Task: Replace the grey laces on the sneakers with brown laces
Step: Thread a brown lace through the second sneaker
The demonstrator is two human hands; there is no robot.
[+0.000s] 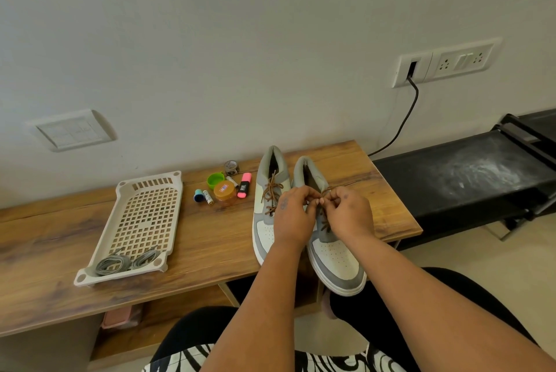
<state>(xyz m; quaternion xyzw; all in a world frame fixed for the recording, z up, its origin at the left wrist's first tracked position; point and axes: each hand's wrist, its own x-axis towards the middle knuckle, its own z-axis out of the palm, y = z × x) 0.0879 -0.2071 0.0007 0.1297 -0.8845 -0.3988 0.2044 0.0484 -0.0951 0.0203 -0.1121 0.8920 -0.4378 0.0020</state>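
Two grey and white sneakers stand side by side on the wooden table (195, 239), toes toward me. The left sneaker (266, 221) carries a brown lace (270, 191) tied in a bow. Over the right sneaker (334, 254) my left hand (293, 215) and my right hand (350, 212) meet, each pinching part of that shoe's brown lace (325, 222) near the upper eyelets. My hands hide most of that lace. Two coiled grey laces (125, 261) lie in the near end of a white perforated tray (144, 212) at the left.
Between tray and shoes lie small items: a green cap (215, 179), an orange-lidded jar (225, 192), a pink highlighter (244, 185), batteries (208, 197) and a tape roll (231, 167). A black cable (403, 121) hangs from a wall socket. A black bench (469, 173) stands right of the table.
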